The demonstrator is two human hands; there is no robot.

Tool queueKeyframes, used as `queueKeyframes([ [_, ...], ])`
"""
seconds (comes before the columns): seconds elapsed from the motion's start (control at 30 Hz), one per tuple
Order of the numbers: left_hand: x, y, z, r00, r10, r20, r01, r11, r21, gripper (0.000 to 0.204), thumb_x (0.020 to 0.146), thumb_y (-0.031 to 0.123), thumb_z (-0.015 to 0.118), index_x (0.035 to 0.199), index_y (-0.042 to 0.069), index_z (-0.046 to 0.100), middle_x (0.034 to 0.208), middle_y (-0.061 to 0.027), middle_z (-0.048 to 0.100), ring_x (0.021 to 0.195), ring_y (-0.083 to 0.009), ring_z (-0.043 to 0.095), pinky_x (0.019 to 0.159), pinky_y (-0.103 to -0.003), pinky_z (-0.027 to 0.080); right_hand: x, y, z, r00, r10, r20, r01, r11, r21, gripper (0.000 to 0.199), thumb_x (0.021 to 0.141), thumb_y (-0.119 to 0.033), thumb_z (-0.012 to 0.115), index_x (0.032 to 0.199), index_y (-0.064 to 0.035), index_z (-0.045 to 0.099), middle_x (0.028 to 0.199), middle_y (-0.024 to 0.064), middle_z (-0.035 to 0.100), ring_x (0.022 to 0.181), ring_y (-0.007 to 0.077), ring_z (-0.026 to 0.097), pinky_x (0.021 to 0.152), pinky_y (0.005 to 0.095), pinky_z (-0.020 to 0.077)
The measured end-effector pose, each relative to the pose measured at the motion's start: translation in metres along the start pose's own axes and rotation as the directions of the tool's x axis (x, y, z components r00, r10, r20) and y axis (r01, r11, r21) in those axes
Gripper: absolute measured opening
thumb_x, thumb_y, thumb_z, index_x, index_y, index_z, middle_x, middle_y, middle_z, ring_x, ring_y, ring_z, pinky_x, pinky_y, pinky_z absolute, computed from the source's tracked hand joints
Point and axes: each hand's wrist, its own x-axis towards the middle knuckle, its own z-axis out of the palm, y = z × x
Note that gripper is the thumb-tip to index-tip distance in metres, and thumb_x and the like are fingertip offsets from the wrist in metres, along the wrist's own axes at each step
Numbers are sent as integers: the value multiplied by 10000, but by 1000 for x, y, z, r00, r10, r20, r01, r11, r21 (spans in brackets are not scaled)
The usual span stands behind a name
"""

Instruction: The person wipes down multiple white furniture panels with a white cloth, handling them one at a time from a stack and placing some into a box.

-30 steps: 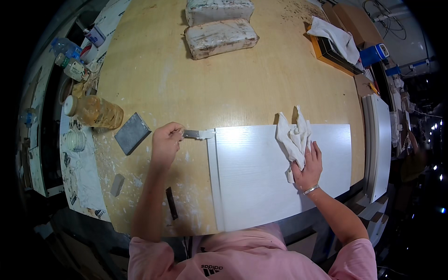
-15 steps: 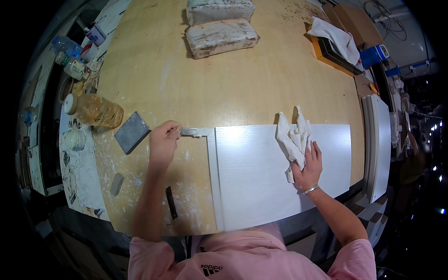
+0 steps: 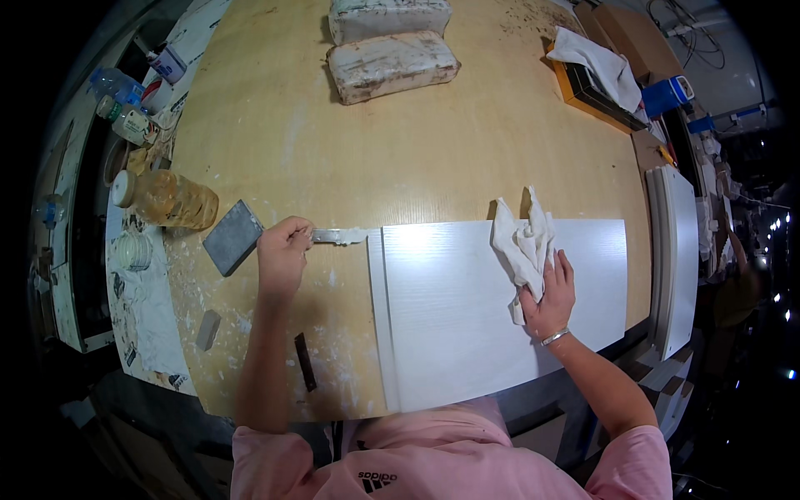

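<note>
The left hand (image 3: pixel 283 254) is closed around the handle of a thin metal scraper (image 3: pixel 337 237), blade tip at the top-left corner of the white panel (image 3: pixel 467 317), which lies flat on the tabletop (image 3: pixel 400 142) near its front edge. The right hand (image 3: pixel 550 292) is spread, pressing a crumpled white rag (image 3: pixel 521 242) onto the panel. Panel looks stiff, smooth, prob. slippery & not light; better to take it by the long edges w/ both hands. Scraper is light, rigid; handle is the safe grip.
</note>
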Motion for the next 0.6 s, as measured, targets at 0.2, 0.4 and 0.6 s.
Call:
queueKeyframes([
  [0.2, 1, -2, 1, 1000, 13, 15, -14, 999, 45, 109, 850, -25, 529, 839, -4, 635, 668, 19, 508, 531, -33, 386, 458, -223, 290, 0, 0, 1, 1000, 3, -1, -3, 1000, -3, 597, 743, -237, 637, 1262, 40, 534, 1287, 282, 518, 1252, 498, 423, 1020, 537, 397],
  [0.4, 0, -4, -2, 1000, -17, 21, 16, 1000, 24, 118, 863, -20, 528, 850, -7, 644, 669, 19, 515, 524, -33, 387, 453, -226, 285, -1, 0, 1, 1000, 6, -1, -6, 1000, 1, 589, 750, -241, 637, 1259, 38, 537, 1288, 283, 517, 1255, 497, 421, 1020, 538, 397],
  [0.6, 2, -5, -3, 1000, -13, 26, 13, 1000, -4, 119, 872, -15, 530, 846, -6, 645, 674, 20, 520, 526, -29, 382, 455, -221, 288, -1, 1, 1, 1000, 6, -4, -6, 1000, 2, 593, 748, -239, 636, 1261, 40, 536, 1293, 279, 520, 1257, 499, 420, 1020, 538, 398],
])
